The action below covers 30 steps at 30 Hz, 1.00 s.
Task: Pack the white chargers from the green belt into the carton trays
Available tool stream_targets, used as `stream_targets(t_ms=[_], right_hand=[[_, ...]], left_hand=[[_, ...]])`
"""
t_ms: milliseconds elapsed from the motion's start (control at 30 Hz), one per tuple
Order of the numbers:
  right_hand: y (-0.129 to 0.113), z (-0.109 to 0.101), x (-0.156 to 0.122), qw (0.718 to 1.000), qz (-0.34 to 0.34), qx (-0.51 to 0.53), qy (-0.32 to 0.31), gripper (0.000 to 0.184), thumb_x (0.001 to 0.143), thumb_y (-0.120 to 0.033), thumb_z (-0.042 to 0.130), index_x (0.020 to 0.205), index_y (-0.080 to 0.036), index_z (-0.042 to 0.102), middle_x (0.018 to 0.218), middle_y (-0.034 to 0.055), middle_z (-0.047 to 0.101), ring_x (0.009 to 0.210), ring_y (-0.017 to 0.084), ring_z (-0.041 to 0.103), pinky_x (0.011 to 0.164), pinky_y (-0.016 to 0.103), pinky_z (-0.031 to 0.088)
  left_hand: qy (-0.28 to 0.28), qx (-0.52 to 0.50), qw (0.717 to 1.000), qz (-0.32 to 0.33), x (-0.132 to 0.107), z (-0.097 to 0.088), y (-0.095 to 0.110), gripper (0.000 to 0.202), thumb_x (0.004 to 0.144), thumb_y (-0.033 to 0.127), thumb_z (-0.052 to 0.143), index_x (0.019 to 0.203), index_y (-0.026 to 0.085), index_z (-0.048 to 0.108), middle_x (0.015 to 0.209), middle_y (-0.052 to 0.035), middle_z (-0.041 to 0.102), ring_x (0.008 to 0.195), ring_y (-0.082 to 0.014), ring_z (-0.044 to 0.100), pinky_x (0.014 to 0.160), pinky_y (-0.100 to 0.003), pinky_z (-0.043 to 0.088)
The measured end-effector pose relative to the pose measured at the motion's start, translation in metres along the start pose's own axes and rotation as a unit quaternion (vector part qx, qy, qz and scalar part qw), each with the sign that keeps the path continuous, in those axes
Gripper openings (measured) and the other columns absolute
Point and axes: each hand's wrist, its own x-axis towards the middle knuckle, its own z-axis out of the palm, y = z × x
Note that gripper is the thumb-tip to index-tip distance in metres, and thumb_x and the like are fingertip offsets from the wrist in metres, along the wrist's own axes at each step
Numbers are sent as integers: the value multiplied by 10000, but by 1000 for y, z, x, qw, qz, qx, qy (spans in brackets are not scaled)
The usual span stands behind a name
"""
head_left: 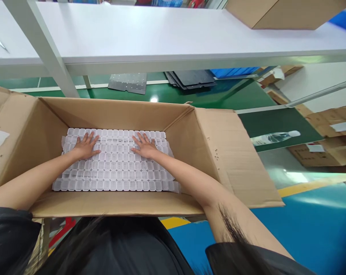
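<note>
A large open cardboard box [187, 152] stands in front of me. Its bottom is covered by a sheet of small clear plastic compartments [115, 168] set in rows. My left hand [85, 147] lies flat on the sheet's left part, fingers spread. Over on the right part my right hand [145, 147] rests flat in the same way, fingers apart. Neither hand holds anything. Both forearms reach down into the box.
A white shelf [161, 34] on a grey frame runs above the box, with a cardboard box [278, 13] on it. Dark trays [190, 79] lie on the green surface behind. A clear bottle [273, 137] lies to the right, near stacked cartons [327, 145].
</note>
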Motion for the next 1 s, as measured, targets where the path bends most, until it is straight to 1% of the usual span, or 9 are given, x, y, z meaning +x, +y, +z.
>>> stream_targets(t_ms=[133,300,400,533,700,800,867,933,1000], right_hand=[[2,2,-4,1000,-6,-20,3,730,970,-654,276,1559,-345,-25,1598,-44,-192,1480,278,-131,1143,661,128],[14,7,-4,997,-29,-74,14,721,970,-657,265,1561,-345,-5,1607,-25,-167,1478,312,-118,1142,668,119],[19,9,-3,994,-34,-104,20,710,973,-649,264,1558,-357,-12,1605,-41,-166,1479,327,-101,1137,680,127],[21,12,-3,992,-24,-119,18,698,973,-646,252,1556,-370,-11,1601,-59,-172,1480,337,-82,1127,686,163],[19,9,-4,993,-17,-118,22,695,971,-642,268,1561,-364,26,1611,-35,-146,1479,358,-45,1124,682,183],[13,-4,-8,992,-26,-124,23,694,969,-635,272,1567,-338,79,1627,-1,-62,1479,368,18,1120,670,218],[7,-16,-15,989,-51,-135,40,697,965,-629,261,1569,-307,130,1630,25,45,1474,359,108,1122,641,258],[0,-28,-27,984,-100,-133,69,715,956,-631,242,1565,-261,187,1607,62,191,1442,340,254,1113,579,339],[-4,-37,-43,974,-181,-110,83,740,944,-646,217,1554,-227,241,1551,86,337,1363,310,414,1053,482,460]], left_hand=[[6,-13,1000,-21,-1,0,-1,869,907,677,365,1562,234,5,1624,-116,-140,1503,-361,-64,1165,-635,104],[-9,-31,998,-45,-2,-1,-6,834,928,648,351,1562,236,-2,1622,-113,-150,1505,-342,-82,1170,-631,78],[-14,-45,998,-43,-2,-1,-7,839,928,645,360,1561,238,-9,1621,-111,-153,1505,-325,-95,1177,-619,54],[-11,-61,997,-42,-1,2,-5,853,928,632,378,1561,220,-16,1616,-129,-168,1499,-335,-113,1176,-622,37],[-14,-72,997,-33,-3,-3,-5,856,927,612,396,1564,200,-1,1622,-131,-133,1501,-338,-95,1178,-620,39],[-11,-82,996,-29,-9,-21,-5,875,914,614,421,1567,162,53,1626,-173,-47,1505,-367,-20,1160,-659,59],[2,-92,995,-30,-18,-41,-1,878,912,624,418,1566,139,87,1620,-217,44,1501,-386,50,1141,-685,108],[26,-104,994,-27,-35,-70,7,846,915,621,421,1561,150,144,1606,-226,162,1493,-375,136,1136,-660,193],[52,-112,992,-16,-60,-106,17,735,896,606,490,1509,229,337,1581,-156,302,1461,-337,252,1146,-599,251]])
